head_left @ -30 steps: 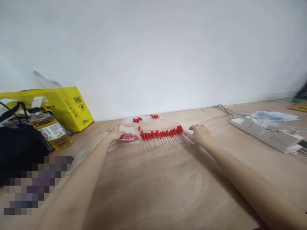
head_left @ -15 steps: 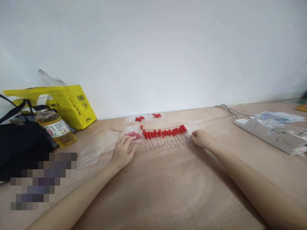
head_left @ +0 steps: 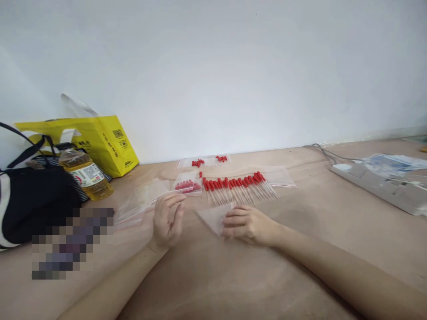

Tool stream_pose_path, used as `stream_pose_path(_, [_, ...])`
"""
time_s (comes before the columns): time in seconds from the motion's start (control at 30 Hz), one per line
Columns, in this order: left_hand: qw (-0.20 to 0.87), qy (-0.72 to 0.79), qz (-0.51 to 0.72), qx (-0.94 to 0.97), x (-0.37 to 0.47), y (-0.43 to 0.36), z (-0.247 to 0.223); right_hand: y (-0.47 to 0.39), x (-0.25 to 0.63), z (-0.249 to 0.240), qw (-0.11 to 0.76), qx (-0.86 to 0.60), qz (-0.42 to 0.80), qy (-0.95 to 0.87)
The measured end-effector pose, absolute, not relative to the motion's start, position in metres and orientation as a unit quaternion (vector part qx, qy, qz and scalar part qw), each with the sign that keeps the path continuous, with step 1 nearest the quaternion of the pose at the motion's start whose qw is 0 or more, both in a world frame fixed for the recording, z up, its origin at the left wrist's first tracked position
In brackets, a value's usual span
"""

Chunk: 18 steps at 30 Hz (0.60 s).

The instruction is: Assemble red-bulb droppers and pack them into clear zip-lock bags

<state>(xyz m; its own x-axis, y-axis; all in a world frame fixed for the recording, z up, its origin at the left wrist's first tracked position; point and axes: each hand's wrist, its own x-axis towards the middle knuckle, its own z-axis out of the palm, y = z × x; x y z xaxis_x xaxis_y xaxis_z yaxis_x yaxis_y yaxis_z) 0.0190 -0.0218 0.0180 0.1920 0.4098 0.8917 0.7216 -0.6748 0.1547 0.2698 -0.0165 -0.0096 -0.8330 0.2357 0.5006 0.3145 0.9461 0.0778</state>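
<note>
My right hand [head_left: 248, 224] grips a small translucent plastic bag [head_left: 211, 216] just in front of the row of droppers, its fingers closed on the bag's right side. My left hand [head_left: 168, 222] is held above the table with the fingers apart and nothing in it. Beyond the hands lies a row of thin clear droppers with red bulbs [head_left: 233, 183], bulbs toward the wall. Left of that row, a zip bag with red bulbs [head_left: 187, 186] lies flat. Several more plastic bags [head_left: 142, 200] overlap beside my left hand.
Against the wall lie bags with red-bulbed droppers [head_left: 203, 162]. A flat plastic bag [head_left: 280, 176] sits right of the row. At left stand an oil bottle [head_left: 88, 175], a yellow bag [head_left: 122, 146] and a black bag [head_left: 36, 204]. A white power strip [head_left: 373, 189] is at right.
My right hand has moved left and nearer from the row's right end and now holds a plastic bag. The left hand has drawn back slightly from the bag of bulbs.
</note>
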Motion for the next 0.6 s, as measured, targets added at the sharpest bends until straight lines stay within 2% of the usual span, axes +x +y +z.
stream_pose_path(0.13, [0.112, -0.357, -0.42, -0.827, 0.02, -0.023, 0.017, -0.024, 0.263, -0.009, 0.211, -0.137, 0.006, -0.968])
stream_pose_path(0.27, [0.114, -0.489, -0.309, -0.808, 0.024, 0.013, 0.022, -0.023, 0.27, -0.002, 0.239, -0.173, 0.059, -0.954])
stream_pose_path(0.33, [0.106, -0.613, -0.208, -0.755, 0.029, 0.042, 0.027, -0.02, 0.273, -0.003, 0.253, -0.196, 0.062, -0.945])
stream_pose_path(0.6, [0.05, -0.74, -0.119, -0.66, 0.061, 0.128, 0.023, -0.019, 0.277, -0.008, 0.241, -0.213, 0.028, -0.946])
